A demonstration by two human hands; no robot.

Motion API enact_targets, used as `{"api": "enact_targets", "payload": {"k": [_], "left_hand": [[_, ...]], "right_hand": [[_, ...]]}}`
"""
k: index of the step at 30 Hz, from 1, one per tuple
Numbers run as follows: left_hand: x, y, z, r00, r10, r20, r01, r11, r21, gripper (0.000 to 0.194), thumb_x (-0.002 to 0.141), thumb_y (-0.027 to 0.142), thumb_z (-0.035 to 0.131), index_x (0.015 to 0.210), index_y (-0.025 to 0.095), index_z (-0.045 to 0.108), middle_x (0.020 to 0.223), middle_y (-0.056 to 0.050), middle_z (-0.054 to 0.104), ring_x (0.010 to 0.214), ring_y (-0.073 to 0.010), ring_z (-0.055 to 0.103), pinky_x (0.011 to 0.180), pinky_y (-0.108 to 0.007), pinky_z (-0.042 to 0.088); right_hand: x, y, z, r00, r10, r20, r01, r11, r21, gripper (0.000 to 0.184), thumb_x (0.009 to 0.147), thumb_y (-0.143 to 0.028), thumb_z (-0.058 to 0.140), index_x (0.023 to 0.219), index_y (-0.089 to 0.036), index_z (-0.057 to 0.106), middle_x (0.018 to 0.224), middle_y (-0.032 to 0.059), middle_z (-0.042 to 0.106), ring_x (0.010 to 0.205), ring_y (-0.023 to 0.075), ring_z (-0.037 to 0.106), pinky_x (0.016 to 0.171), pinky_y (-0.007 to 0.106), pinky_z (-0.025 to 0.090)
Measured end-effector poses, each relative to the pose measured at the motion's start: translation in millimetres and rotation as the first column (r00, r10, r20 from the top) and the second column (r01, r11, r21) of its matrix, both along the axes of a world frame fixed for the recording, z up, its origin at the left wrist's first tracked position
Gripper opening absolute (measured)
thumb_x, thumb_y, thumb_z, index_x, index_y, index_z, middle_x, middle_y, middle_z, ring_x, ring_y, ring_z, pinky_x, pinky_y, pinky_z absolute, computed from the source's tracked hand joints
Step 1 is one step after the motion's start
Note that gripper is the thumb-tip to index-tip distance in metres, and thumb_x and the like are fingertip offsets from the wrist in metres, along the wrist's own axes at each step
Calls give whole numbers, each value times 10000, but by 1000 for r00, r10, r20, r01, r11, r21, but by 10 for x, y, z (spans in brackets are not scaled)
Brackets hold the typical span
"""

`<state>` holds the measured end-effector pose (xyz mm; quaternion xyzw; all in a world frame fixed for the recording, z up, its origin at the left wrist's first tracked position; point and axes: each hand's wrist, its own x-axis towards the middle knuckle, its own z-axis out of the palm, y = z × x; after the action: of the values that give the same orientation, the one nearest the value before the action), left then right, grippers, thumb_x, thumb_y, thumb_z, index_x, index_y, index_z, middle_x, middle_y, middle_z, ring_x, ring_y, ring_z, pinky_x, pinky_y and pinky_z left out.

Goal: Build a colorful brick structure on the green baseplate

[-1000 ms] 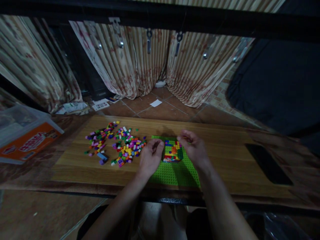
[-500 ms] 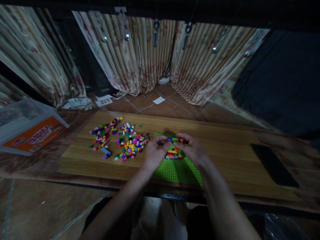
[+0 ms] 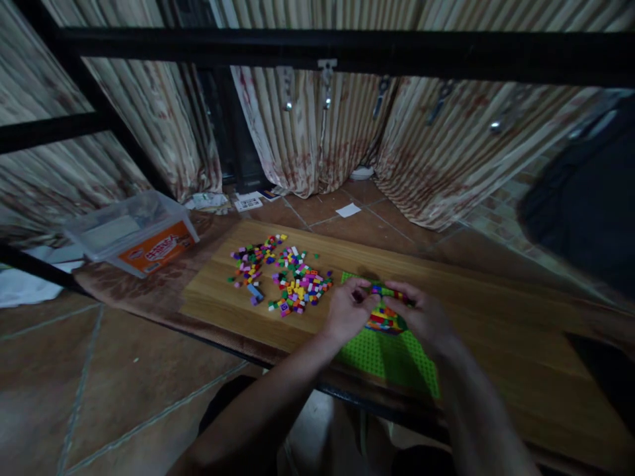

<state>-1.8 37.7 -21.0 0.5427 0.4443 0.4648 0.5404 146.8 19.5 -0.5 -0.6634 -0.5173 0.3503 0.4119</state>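
Note:
A small structure of multicoloured toy bricks (image 3: 385, 321) stands on the green studded baseplate (image 3: 370, 357). My left hand (image 3: 351, 307) is closed at its left side, thumb and index finger bent together near the top. From the right, my right hand (image 3: 421, 314) grips the upper part, its fingers curled over the top edge. The fingertips of both hands nearly meet there, and they hide part of the structure. Whether a single small brick sits between them I cannot tell. Left of the baseplate, loose toy bricks (image 3: 299, 288) lie scattered in many colours.
A wooden board (image 3: 476, 291) lies under everything. A clear plastic box with an orange label (image 3: 159, 248) sits at the far left. A dark flat object (image 3: 602, 370) lies at the right edge. Behind the table are striped curtains (image 3: 307, 132) and a black metal bar (image 3: 347, 49).
The view has turned left, so everything appears further right, and more of the box and floor shows. Both hands stay at the brick structure with little visible change in grip.

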Motion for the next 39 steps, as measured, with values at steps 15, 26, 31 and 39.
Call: {"api": "enact_targets", "payload": {"k": [15,26,31,39], "left_hand": [[-1869,467,175,865,21,-502,0,999,42,155,624,182,664,770,131,677,745,-28,683,692,-158,614,633,-243,466],[-1649,335,195,605,9,-796,81,994,72,189,634,151,637,802,167,722,771,-34,716,740,-191,642,673,-261,473],[-1541,323,250,478,43,-877,61,995,82,220,650,128,604,832,184,716,853,-47,716,792,-196,634,727,-277,463],[-1602,344,382,802,-50,-596,129,987,91,107,745,204,574,724,146,661,659,-13,613,638,-133,549,604,-231,419]], "right_hand": [[-130,22,150,899,-425,-105,432,824,366,192,711,-339,709,809,-175,731,842,54,735,848,233,690,879,436,522],[-250,44,156,900,-420,-119,426,787,447,189,715,-332,711,802,-166,727,818,55,734,802,226,697,842,428,543],[-238,48,128,907,-405,-117,411,785,464,207,716,-359,708,807,-174,725,822,54,736,787,216,695,824,413,548],[-228,42,152,911,-389,-137,405,782,473,185,734,-334,688,802,-167,727,817,66,730,794,214,684,840,420,526]]}}
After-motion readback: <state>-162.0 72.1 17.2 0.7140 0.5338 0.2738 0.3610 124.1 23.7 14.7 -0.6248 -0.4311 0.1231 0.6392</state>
